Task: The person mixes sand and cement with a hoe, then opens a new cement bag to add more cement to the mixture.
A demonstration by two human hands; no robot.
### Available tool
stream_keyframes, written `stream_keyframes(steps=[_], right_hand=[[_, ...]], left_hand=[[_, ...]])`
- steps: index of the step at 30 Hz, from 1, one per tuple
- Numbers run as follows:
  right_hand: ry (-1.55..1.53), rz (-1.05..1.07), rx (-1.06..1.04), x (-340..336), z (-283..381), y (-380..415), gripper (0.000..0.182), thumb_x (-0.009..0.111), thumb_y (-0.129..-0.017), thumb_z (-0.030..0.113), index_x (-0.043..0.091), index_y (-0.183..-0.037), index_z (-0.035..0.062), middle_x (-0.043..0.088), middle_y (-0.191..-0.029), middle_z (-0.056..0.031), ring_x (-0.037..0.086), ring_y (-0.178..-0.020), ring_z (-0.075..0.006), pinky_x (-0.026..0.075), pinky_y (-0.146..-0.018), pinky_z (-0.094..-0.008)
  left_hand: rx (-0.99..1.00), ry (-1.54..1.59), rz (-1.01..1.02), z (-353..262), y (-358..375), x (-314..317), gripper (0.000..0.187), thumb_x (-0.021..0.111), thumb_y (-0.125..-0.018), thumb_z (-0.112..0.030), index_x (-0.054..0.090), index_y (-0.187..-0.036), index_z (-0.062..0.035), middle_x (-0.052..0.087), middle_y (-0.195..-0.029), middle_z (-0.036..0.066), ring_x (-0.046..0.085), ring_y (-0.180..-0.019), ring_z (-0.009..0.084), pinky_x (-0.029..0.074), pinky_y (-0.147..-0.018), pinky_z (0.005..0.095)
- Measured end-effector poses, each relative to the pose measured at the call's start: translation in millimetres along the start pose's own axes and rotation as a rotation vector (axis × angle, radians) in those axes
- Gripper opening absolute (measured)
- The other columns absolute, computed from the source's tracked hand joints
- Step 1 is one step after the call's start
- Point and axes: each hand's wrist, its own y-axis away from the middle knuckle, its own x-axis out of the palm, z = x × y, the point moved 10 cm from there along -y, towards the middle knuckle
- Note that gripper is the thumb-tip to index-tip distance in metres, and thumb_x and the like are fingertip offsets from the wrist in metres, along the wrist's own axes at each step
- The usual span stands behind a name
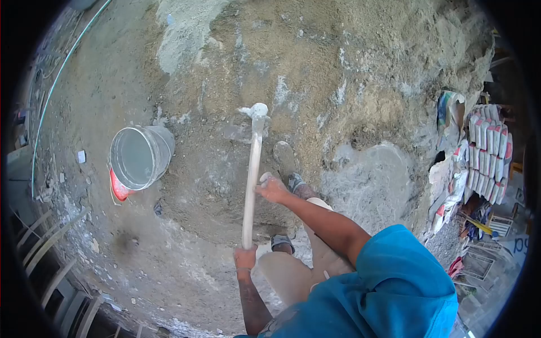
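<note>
A long-handled hoe (252,186) stretches up the middle of the view. Its pale wooden handle ends in a head crusted with white material, down near the ground. My left hand (245,258) is wrapped around the lower end of the handle. Farther up, my right hand (271,188) is closed at the handle's right side, its fingers partly hidden there. To the left stands a grey bucket (163,147) with cloudy greyish liquid inside. A red object (118,186) lies partly behind the bucket's lower edge.
Uneven sandy ground (197,219) has pale cement-like patches, with a large one (372,177) on the right. Stacked bags (487,152) and torn packaging (445,180) stand at the right. A thin hose (53,84) runs along the left. Curved slats (51,242) are at the lower left.
</note>
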Motion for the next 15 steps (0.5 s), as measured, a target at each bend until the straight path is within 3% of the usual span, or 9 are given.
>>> stream_keyframes(steps=[1,3,4,6,7,8,9,12,15], right_hand=[[-0.075,0.094,0.023,-19,-12,1,0.048,0.06,-0.07,0.038,0.051,-0.094,-0.0032,0.058,-0.089,-0.0226,0.056,-0.088,-0.0332,0.044,-0.077,-0.0386],[-0.131,0.055,0.092,-61,-77,-5,0.045,0.058,-0.072,0.039,0.054,-0.093,-0.0009,0.056,-0.094,-0.0243,0.055,-0.091,-0.0336,0.043,-0.078,-0.0392],[0.144,0.06,0.118,-96,-106,-2,0.048,0.055,-0.073,0.041,0.056,-0.092,-0.0025,0.056,-0.096,-0.0252,0.054,-0.092,-0.0347,0.043,-0.079,-0.0396],[0.272,-0.111,0.209,-190,-165,25,0.052,0.053,-0.074,0.041,0.055,-0.093,-0.0069,0.055,-0.097,-0.0263,0.053,-0.093,-0.0369,0.043,-0.08,-0.0396],[0.152,-0.222,0.29,-223,-243,35,0.038,0.056,-0.075,0.032,0.052,-0.087,-0.0042,0.06,-0.07,-0.0188,0.06,-0.066,-0.0301,0.046,-0.065,-0.0367],[0.075,-0.286,0.407,-271,-273,63,0.036,0.056,-0.076,0.03,0.051,-0.087,-0.0036,0.06,-0.061,-0.0148,0.06,-0.057,-0.0257,0.047,-0.06,-0.0343],[0.301,-0.47,0.348,-313,-321,91,0.039,0.056,-0.075,0.031,0.05,-0.091,-0.0045,0.06,-0.064,-0.0163,0.061,-0.062,-0.0278,0.047,-0.062,-0.0355],[0.336,-0.563,0.754,-407,-326,211,0.04,0.054,-0.074,0.03,0.051,-0.096,-0.0031,0.06,-0.083,-0.0215,0.057,-0.083,-0.0352,0.044,-0.075,-0.0402],[0.158,-0.697,0.949,-409,-347,312,0.039,0.054,-0.073,0.032,0.053,-0.089,-0.0035,0.058,-0.087,-0.0235,0.056,-0.085,-0.0364,0.044,-0.075,-0.0411]], left_hand=[[-0.153,0.0,0.186,-11,-12,2,0.032,0.063,-0.066,-0.027,0.057,-0.062,0.0038,0.057,-0.057,0.019,0.058,-0.054,0.0303,0.044,-0.053,0.0387],[-0.164,-0.05,0.218,-66,-55,-4,0.041,0.06,-0.068,-0.035,0.059,-0.063,0.0055,0.058,-0.057,0.017,0.059,-0.056,0.0291,0.044,-0.053,0.0374],[-0.145,-0.159,0.228,-90,-81,-4,0.045,0.058,-0.068,-0.038,0.059,-0.065,0.0062,0.058,-0.058,0.017,0.06,-0.057,0.0289,0.044,-0.054,0.0372],[-0.148,-0.257,0.226,-110,-105,-12,0.049,0.056,-0.068,-0.042,0.06,-0.067,0.0068,0.059,-0.059,0.017,0.06,-0.058,0.0286,0.045,-0.055,0.0371],[-0.159,-0.271,0.193,-109,-106,-29,0.051,0.055,-0.069,-0.044,0.06,-0.071,0.0066,0.06,-0.062,0.017,0.061,-0.062,0.0291,0.045,-0.057,0.0374],[-0.15,-0.289,0.156,-118,-112,-42,0.052,0.054,-0.069,-0.045,0.061,-0.075,0.0064,0.061,-0.065,0.018,0.062,-0.066,0.0296,0.045,-0.059,0.0376],[-0.081,-0.41,0.049,-128,-113,-55,0.051,0.054,-0.069,-0.046,0.062,-0.077,0.0044,0.061,-0.07,0.019,0.061,-0.071,0.031,0.045,-0.063,0.0382],[0.095,-0.673,-0.143,-127,-114,-59,0.051,0.056,-0.068,-0.047,0.062,-0.089,-0.0004,0.06,-0.088,0.022,0.058,-0.085,0.0342,0.046,-0.072,0.0403],[-0.128,-0.851,-0.007,-129,-100,-47,0.056,0.058,-0.067,-0.045,0.055,-0.106,-0.0043,0.055,-0.105,0.019,0.052,-0.101,0.0319,0.043,-0.082,0.0419]])
